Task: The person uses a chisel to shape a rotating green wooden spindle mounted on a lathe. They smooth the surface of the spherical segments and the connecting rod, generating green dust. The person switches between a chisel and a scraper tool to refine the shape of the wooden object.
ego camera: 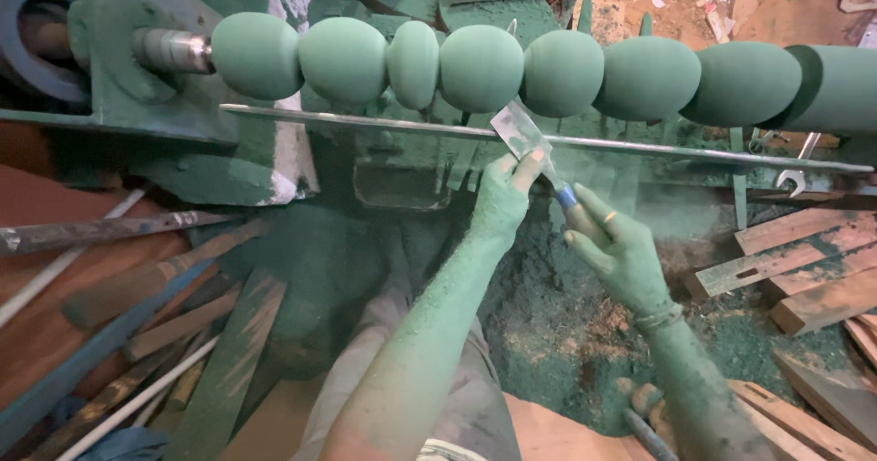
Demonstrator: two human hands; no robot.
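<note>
Two hands are gripping a flat chisel (519, 132): my left hand (501, 201) is pinching its blade on the metal tool rest (365, 123), my right hand (621, 251) is closing round its blue handle, beneath the green beaded spindle (475, 68).

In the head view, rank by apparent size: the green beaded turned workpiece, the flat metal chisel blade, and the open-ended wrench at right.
1. Green beaded turned workpiece, by far the largest.
2. Flat metal chisel blade.
3. Open-ended wrench, though only partly visible, so its place is unsure.
</note>
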